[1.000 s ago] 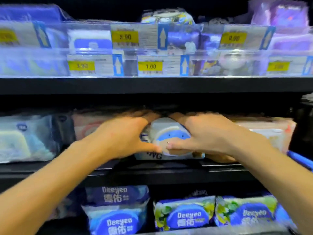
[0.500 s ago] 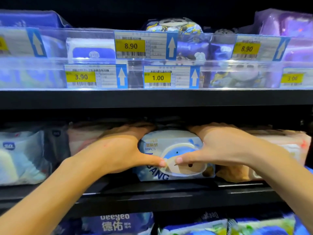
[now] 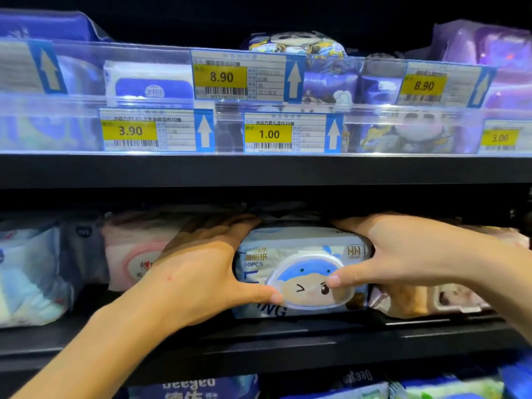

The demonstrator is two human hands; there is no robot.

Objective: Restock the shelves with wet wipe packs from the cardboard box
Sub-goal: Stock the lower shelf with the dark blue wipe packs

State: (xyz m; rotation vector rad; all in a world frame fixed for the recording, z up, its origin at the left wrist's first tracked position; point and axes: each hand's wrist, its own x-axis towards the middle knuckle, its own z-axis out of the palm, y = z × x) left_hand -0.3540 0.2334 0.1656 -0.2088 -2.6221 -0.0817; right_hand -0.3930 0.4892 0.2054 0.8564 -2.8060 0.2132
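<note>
- The wet wipe pack [image 3: 302, 272] lies on its long side at the front of the middle shelf [image 3: 288, 335]. It faces outward and shows "80PCS" print and a rounded lid with a blue-and-tan winking cartoon face.
- The left hand [image 3: 198, 272] grips the pack's left end. Its fingers reach over the top left corner into the shelf, and its thumb lies along the lower front with the tip touching the lid's left edge.
- The right hand [image 3: 403, 254] grips the right end the same way, with its fingers over the top right corner and its thumb tip pressed on the lid beside the cartoon eye.
- A pink pack [image 3: 135, 254] sits just left of the held pack, partly behind the left hand.
- A tan and pink pack [image 3: 460, 298] sits on the right, under the right wrist.
- Pale blue and white packs [image 3: 28, 277] fill the far left of the same shelf.
- Above, a clear plastic rail [image 3: 161, 102] fronts the upper shelf and carries yellow price tags reading 8.90 [image 3: 221, 77], 3.90 [image 3: 130, 131] and 1.00 [image 3: 269, 134], each beside a white arrow pointing up.
- Blue and purple packs stand behind the rail.
- Below, the tops of blue Deeyeo packs [image 3: 195, 387] show on the bottom shelf.
</note>
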